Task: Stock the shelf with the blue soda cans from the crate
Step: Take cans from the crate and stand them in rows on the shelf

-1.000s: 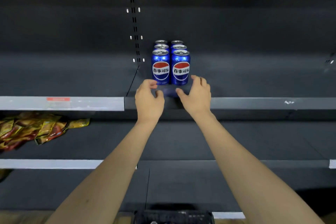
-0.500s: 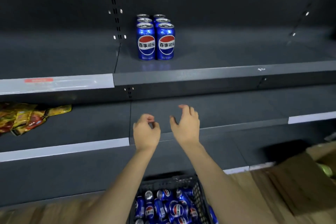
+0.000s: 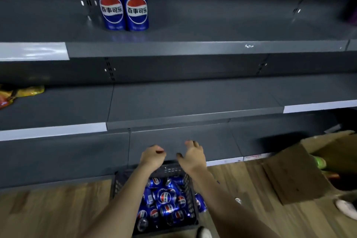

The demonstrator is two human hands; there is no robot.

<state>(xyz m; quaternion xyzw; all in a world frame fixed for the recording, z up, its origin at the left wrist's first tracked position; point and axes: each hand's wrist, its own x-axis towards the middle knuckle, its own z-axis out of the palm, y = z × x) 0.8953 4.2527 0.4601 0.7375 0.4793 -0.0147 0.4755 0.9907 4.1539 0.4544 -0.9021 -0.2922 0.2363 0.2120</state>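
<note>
Now both hands are empty: left hand (image 3: 152,157) fingers curl loose, right hand (image 3: 192,155) fingers hang spread. Just under them sits the black plastic crate (image 3: 117,183), w/ approx. a dozen shiny blue soda cans (image 3: 164,197) piled inside, prob. next to grab. Far above the fingers, 6 blue cans (image 3: 123,6) stand in 2 neat rows on the dark grey metal shelf (image 3: 193,49).

Both arms outstretched, left hand (image 3: 152,157) and right hand (image 3: 193,155) empty, fingers loosely curled

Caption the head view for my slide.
Empty hands hover above a crate of blue cans, six cans already shelved.
</note>
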